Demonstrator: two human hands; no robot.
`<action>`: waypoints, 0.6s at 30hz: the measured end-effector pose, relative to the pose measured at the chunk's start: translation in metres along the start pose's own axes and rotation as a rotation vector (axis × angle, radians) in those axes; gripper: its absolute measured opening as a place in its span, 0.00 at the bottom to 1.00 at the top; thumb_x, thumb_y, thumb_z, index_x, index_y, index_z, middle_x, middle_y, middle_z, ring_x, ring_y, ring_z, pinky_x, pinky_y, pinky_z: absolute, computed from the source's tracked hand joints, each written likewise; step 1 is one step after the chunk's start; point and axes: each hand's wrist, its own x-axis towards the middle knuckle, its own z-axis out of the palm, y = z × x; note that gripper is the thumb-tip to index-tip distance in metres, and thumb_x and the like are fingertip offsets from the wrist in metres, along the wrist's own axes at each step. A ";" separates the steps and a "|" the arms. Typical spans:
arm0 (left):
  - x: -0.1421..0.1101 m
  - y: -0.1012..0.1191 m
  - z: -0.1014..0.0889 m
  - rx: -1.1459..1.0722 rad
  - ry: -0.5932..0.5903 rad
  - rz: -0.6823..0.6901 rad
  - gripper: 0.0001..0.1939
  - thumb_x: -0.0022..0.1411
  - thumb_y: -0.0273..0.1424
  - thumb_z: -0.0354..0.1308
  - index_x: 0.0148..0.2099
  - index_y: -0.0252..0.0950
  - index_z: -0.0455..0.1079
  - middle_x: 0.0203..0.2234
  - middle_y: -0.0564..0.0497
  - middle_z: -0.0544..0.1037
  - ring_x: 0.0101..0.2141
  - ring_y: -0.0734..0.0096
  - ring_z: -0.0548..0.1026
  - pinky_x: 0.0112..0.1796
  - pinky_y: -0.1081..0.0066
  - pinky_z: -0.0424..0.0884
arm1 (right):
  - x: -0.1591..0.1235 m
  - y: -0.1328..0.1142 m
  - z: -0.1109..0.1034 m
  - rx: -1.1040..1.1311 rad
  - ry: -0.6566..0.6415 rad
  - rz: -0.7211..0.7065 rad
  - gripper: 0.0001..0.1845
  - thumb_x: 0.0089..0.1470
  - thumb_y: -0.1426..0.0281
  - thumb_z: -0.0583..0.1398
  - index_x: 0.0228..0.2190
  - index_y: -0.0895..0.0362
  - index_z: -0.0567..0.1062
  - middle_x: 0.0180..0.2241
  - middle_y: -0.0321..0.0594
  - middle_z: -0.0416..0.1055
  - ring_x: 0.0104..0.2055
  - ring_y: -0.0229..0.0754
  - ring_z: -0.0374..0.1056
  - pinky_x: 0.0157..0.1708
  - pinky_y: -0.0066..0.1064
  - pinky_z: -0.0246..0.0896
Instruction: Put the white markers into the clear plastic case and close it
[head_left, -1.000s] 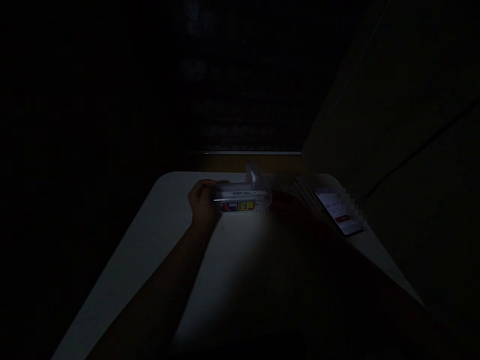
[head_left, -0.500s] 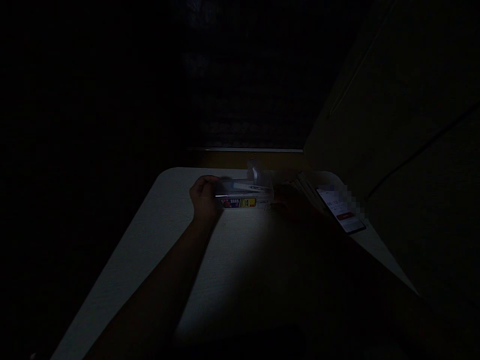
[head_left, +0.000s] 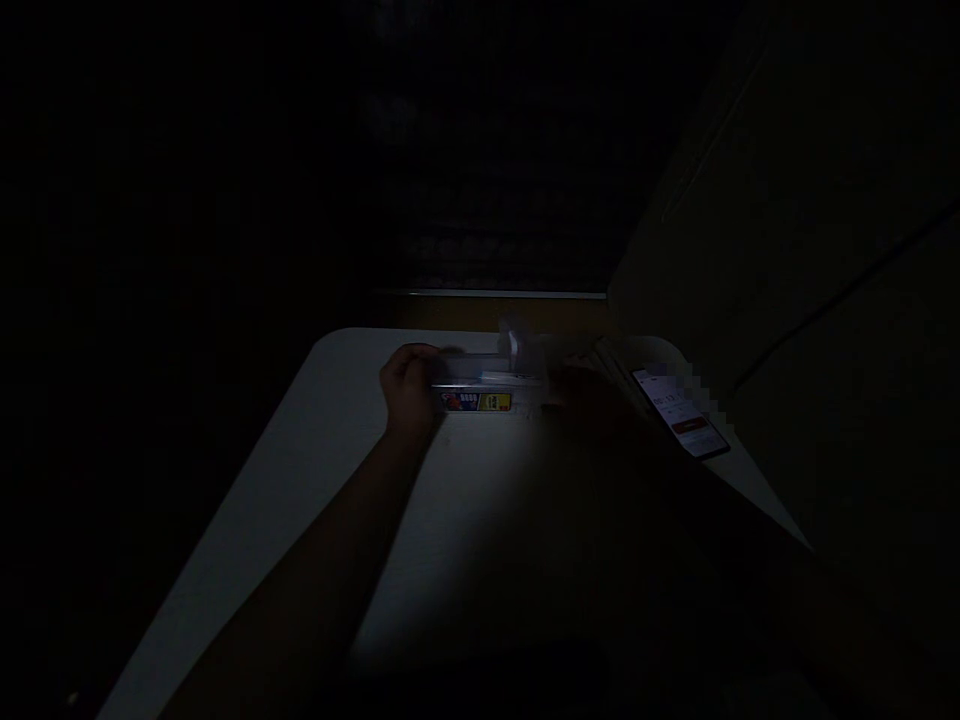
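A long clear plastic box (head_left: 480,400) with a red, blue and yellow label on its near side rests on the white table (head_left: 300,450). My left hand (head_left: 409,390) grips its left end, thumb on the near side and fingers bent over the top. A see-through piece (head_left: 511,340) rises above the box's right part; whether it is a lid flap cannot be made out. Something pale and thin (head_left: 517,377) shows inside, partly hidden. At the box's right end, my right hand (head_left: 581,392) lies in deep shadow, and its fingers do not show clearly.
A lit phone (head_left: 682,415) lies to the right, part of its screen blurred. Beside it, a dim stack of flat strips (head_left: 616,365) sits behind my right hand. A wall (head_left: 825,250) runs along the right. The room is very dark.
The pale thin thing inside the box shows less than before. The see-through piece above it sits slightly further right. Both hands stay at the box's ends.
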 end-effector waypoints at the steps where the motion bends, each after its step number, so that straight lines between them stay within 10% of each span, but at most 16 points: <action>1: 0.000 0.000 0.000 0.001 -0.001 -0.003 0.08 0.44 0.28 0.49 0.24 0.35 0.69 0.20 0.52 0.70 0.23 0.73 0.66 0.24 0.74 0.61 | -0.004 0.003 0.000 -0.014 -0.013 0.007 0.25 0.59 0.74 0.47 0.58 0.63 0.60 0.53 0.57 0.65 0.51 0.51 0.65 0.50 0.43 0.60; 12: -0.001 0.005 0.001 0.051 0.029 0.022 0.08 0.43 0.29 0.49 0.24 0.35 0.70 0.19 0.53 0.70 0.23 0.73 0.66 0.26 0.73 0.62 | -0.064 0.070 0.018 -0.176 -0.062 0.264 0.29 0.57 0.73 0.48 0.60 0.61 0.55 0.53 0.57 0.64 0.47 0.52 0.68 0.37 0.37 0.67; 18: 0.001 -0.001 -0.002 0.046 0.025 0.034 0.08 0.44 0.29 0.50 0.24 0.35 0.71 0.21 0.52 0.71 0.25 0.72 0.67 0.26 0.73 0.62 | -0.053 0.035 0.010 -0.162 -0.021 0.422 0.31 0.60 0.69 0.44 0.62 0.66 0.47 0.48 0.60 0.67 0.37 0.48 0.71 0.27 0.34 0.64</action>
